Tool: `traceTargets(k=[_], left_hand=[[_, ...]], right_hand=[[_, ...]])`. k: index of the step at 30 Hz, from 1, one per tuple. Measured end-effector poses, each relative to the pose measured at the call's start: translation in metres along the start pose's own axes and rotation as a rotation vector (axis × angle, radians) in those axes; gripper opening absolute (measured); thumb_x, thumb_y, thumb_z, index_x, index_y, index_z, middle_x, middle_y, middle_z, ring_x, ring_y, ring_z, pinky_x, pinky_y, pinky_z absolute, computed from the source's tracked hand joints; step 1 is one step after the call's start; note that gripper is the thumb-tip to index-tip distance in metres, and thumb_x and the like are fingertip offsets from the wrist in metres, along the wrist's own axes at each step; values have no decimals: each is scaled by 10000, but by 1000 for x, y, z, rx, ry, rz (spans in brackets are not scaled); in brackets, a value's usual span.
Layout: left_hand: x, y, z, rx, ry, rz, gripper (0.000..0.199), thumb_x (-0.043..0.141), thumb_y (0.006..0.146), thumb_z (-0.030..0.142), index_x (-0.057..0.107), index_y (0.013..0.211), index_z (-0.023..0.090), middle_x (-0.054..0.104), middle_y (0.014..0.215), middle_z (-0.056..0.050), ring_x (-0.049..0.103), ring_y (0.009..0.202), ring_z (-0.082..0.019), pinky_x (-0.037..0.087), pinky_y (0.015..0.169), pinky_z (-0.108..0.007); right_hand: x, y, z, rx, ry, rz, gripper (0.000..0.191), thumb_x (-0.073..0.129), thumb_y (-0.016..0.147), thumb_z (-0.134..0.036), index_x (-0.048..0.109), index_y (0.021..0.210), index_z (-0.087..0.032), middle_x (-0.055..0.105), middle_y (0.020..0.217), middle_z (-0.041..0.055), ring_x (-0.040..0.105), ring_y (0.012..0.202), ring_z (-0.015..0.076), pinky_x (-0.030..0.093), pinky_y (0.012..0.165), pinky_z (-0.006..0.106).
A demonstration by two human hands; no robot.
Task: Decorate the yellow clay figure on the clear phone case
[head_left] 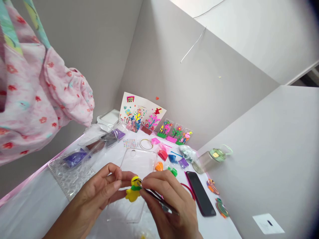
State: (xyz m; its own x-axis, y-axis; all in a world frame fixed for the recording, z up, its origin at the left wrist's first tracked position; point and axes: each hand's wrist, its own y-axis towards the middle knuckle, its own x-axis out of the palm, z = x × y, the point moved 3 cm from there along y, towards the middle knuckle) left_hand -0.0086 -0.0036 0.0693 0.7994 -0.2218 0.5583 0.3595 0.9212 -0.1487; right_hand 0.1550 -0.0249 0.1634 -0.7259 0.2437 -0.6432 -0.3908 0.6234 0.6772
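- Nearest of all are two bare hands: the left hand point(98, 192) is loosely curled, its outer fingertips steadying a yellow figure point(133, 196) while its thumb stands apart; the right hand point(180, 200) is closed in a pinch, thumb against fingers.
- Behind and below them lies a clear case point(139, 161), partly hidden by the hands, with the figure held up in front of it. Whether anything has been fixed to its covered part, I cannot tell.
- Black phone point(200, 194), lying flat to the right of the right hand, apart from the work.
- Three flower panels point(176, 131) lean at the wall behind; they look like finished pieces.
- Dark tweezers point(159, 199) sit in the right hand's pinch, their tips at the figure's head.
- As for the figure itself, head and body are shaped and joined, so the main form seems done; detail around the head looks under way and is probably what is left.
- Orange packet point(159, 166) and blue packet point(172, 159), beyond the right hand, among other coloured ones.
- Green band point(136, 188) around the figure's neck: apparently already in place.
- Dark mark by the tweezer tips: too small to read.
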Motion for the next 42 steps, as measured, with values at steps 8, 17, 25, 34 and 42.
traceTargets(k=[8, 17, 25, 34, 42], left_hand=[[1, -1, 2, 22, 18, 2, 217, 669, 931, 475, 603, 873, 276, 703, 1097, -10, 573, 1233, -277, 524, 1028, -393], [2, -2, 3, 20, 16, 41, 219, 691, 911, 471, 614, 875, 269, 729, 1142, -22, 621, 1171, -273, 536, 977, -383], [2, -2, 3, 20, 26, 47, 222, 701, 905, 480, 611, 861, 282, 721, 1078, -3, 599, 1218, -271, 543, 970, -349], [-2, -1, -3, 6, -7, 1, 162, 663, 946, 449, 601, 914, 303, 699, 1093, 17, 542, 1309, -266, 515, 1039, -344], [4, -3, 4, 2, 15, 11, 219, 659, 939, 487, 595, 918, 279, 715, 1181, -6, 616, 1209, -272, 515, 1023, -382]], right_hand=[[0, 0, 0, 1, -16, 2, 96, 646, 957, -109, 663, 991, -196, 722, 865, 39, 698, 744, 146, 578, 662, 228], [0, 0, 1, 2, -16, -1, 103, 652, 949, -95, 668, 983, -191, 723, 869, 44, 695, 741, 146, 573, 655, 233], [-1, 0, 1, -16, -8, -6, 104, 624, 966, -101, 685, 984, -183, 736, 868, 58, 705, 737, 153, 578, 651, 236], [0, -1, 2, 7, 4, 21, 134, 659, 928, -60, 691, 976, -181, 737, 859, 49, 714, 747, 145, 583, 680, 219], [-2, 0, 1, 25, 55, 51, 153, 667, 913, -33, 699, 986, -164, 733, 865, 53, 708, 771, 133, 586, 713, 203]])
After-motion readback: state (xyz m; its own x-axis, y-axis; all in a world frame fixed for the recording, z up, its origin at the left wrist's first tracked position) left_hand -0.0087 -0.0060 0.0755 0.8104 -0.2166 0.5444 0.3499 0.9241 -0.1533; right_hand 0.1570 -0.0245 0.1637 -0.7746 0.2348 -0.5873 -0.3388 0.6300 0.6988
